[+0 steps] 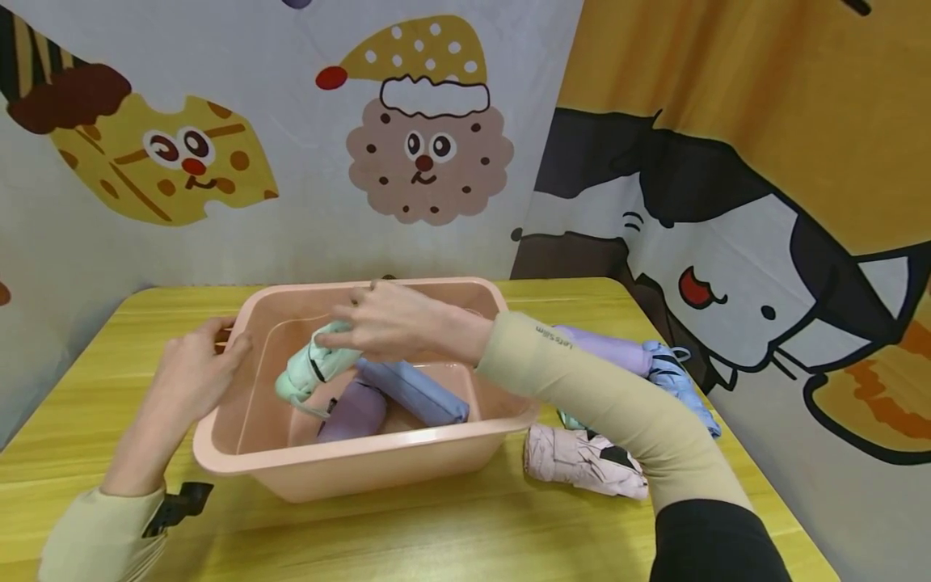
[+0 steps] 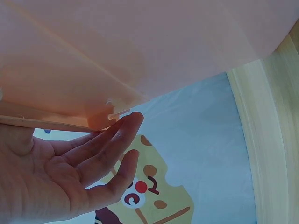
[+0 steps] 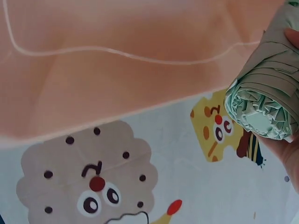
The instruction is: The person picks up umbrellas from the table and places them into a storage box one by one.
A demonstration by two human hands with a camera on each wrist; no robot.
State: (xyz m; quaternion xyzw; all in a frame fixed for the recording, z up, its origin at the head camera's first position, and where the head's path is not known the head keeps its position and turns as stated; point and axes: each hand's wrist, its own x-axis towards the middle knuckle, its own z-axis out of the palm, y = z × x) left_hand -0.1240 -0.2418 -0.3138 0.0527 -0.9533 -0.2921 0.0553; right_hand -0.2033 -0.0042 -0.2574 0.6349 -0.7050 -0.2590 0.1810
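A mint-green folded umbrella [image 1: 314, 368] hangs tilted inside the left part of a pink plastic basin [image 1: 349, 477]. My right hand [image 1: 389, 319] grips its upper end from above; in the right wrist view the rolled end of the green umbrella [image 3: 261, 112] shows, with only part of the hand visible. Below it in the basin lie a purple folded umbrella [image 1: 355, 414] and a blue folded umbrella [image 1: 414, 392]. My left hand [image 1: 195, 368] holds the basin's left rim, thumb over the edge and fingers beneath it on the outside.
Right of the basin on the yellow wood-grain table [image 1: 407, 533] lie a pale pink folded umbrella [image 1: 575, 462], a lavender one [image 1: 607, 352] and a blue patterned one [image 1: 676, 380]. My right forearm partly covers a green item [image 1: 570, 421]. A cartoon-print cloth [image 1: 305, 242] hangs behind.
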